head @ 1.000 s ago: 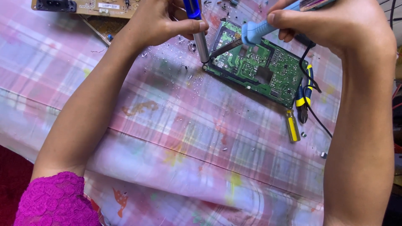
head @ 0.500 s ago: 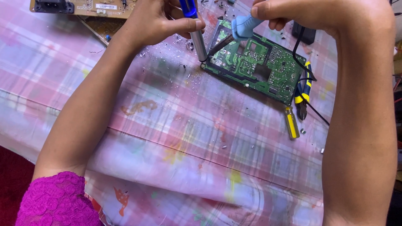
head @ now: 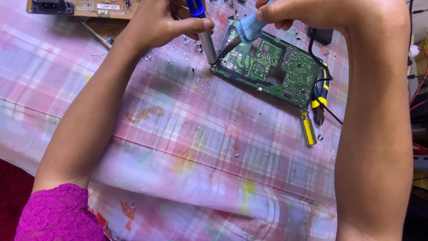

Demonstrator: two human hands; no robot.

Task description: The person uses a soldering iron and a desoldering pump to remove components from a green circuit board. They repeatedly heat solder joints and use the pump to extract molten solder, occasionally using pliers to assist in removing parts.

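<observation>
A green circuit board (head: 272, 69) lies tilted on a pink plaid cloth (head: 178, 147). My left hand (head: 160, 24) grips a blue and silver desoldering pump (head: 205, 38), held almost upright with its tip at the board's near left corner. My right hand (head: 307, 13) holds a light blue soldering iron (head: 247, 29); its dark tip slants down to that same corner, right beside the pump's tip.
A small yellow-handled screwdriver (head: 308, 128) and yellow and blue pliers (head: 320, 96) lie right of the board, with a black cord (head: 314, 49) over it. A tan circuit board (head: 84, 6) sits at the top left. Solder crumbs dot the cloth.
My view has shifted so the board sits a little lower. Both hands and their tools have drawn closer together at the board's corner.
</observation>
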